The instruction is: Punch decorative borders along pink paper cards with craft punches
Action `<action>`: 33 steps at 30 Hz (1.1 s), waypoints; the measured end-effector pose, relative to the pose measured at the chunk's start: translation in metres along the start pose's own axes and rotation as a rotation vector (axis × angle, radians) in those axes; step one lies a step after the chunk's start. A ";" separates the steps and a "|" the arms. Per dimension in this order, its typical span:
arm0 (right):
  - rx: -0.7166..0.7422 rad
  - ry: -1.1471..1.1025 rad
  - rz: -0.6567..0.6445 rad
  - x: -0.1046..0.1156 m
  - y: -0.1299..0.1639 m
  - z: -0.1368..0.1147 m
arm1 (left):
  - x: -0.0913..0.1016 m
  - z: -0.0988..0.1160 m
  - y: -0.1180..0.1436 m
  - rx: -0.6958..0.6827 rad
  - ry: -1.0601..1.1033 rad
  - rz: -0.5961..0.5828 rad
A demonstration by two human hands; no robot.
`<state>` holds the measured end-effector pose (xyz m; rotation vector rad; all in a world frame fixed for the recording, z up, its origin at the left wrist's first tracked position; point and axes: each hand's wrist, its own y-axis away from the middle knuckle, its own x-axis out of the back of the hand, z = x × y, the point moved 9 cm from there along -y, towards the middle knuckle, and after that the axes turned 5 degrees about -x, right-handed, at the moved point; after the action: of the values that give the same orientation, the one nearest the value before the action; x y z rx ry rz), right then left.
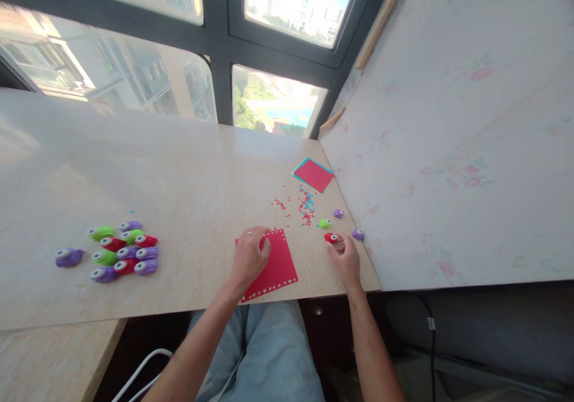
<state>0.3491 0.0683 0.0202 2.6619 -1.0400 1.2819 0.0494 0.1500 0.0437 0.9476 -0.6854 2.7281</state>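
The left hand [249, 252] is lying on the top left corner of the red paper sheet [274, 266] near the tabletop's [179, 180] front edge, fingers curled together and pressing it flat. The right hand [346, 258] is pinching a red punch [330, 238] just right of the sheet, with green [324, 223] and purple punches [339, 213] nearby. A pile of punches [121, 250] is sitting well to the left.

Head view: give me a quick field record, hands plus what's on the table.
left hand: resting on red paper sheet with punched border
right hand: fingers on red punch
near right hand: green punch, two purple punches
confetti: red and blue bits
paper stack: red over blue, far right
punch pile: table left
surface: wooden table
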 end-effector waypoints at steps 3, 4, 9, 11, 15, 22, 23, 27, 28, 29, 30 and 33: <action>0.024 -0.020 -0.051 -0.004 0.002 -0.002 | -0.016 0.000 -0.004 -0.006 -0.098 -0.070; 0.048 -0.038 -0.083 -0.006 0.003 -0.005 | -0.020 0.000 -0.005 -0.013 -0.134 -0.090; 0.167 -0.086 -0.219 -0.017 0.008 -0.019 | -0.024 0.000 -0.003 -0.032 -0.150 -0.109; 0.170 -0.093 -0.245 -0.020 0.009 -0.020 | -0.022 -0.002 -0.003 -0.029 -0.122 -0.100; 0.165 -0.096 -0.281 -0.026 0.008 -0.020 | -0.020 -0.002 -0.003 -0.034 -0.112 -0.098; 0.202 -0.085 -0.305 -0.035 0.008 -0.029 | -0.020 -0.001 -0.004 -0.024 -0.122 -0.095; 0.208 -0.069 -0.297 -0.036 0.008 -0.031 | -0.021 0.000 -0.004 -0.027 -0.122 -0.094; 0.256 0.020 -0.232 -0.039 0.010 -0.043 | -0.020 0.000 -0.004 -0.033 -0.122 -0.089; 0.271 0.035 -0.215 -0.039 0.010 -0.047 | -0.020 0.000 -0.004 -0.033 -0.122 -0.086; 0.285 0.044 -0.203 -0.040 0.011 -0.050 | -0.020 0.000 -0.004 -0.033 -0.120 -0.084; 0.294 0.048 -0.198 -0.042 0.011 -0.053 | -0.019 0.000 -0.004 -0.034 -0.116 -0.082; 0.304 0.036 -0.218 -0.048 0.013 -0.062 | -0.019 0.000 -0.004 -0.032 -0.105 -0.080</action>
<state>0.2776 0.1023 0.0244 2.8499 -0.5675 1.5406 0.0649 0.1532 0.0333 1.0923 -0.6911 2.6058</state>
